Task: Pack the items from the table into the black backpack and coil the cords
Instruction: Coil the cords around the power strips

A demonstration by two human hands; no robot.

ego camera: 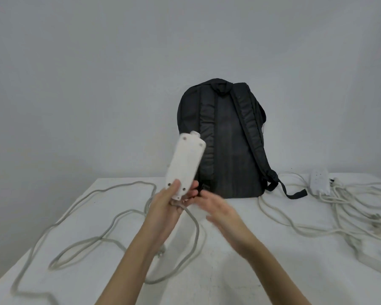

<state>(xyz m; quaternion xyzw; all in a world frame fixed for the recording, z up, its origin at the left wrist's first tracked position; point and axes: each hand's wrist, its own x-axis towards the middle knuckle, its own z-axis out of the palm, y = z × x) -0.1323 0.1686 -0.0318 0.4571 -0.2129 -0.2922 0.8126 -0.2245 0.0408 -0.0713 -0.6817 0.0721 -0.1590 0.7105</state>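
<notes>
My left hand point(165, 205) grips the lower end of a white power strip point(184, 164), held upright with its back side toward me. Its grey cord point(110, 223) trails from my hand and sprawls in loose loops over the left half of the white table point(229, 271). My right hand point(218, 211) is blurred beside the left, fingers extended near the strip's base and cord; whether it holds anything is unclear. The black backpack point(222, 139) stands upright against the wall, straps facing me, closed as far as I can see.
A second white power strip point(319, 181) lies at the back right with its tangled cord point(350, 216) spread across the table's right side. The backpack's loose strap point(295, 193) lies on the table. A pale wall stands close behind.
</notes>
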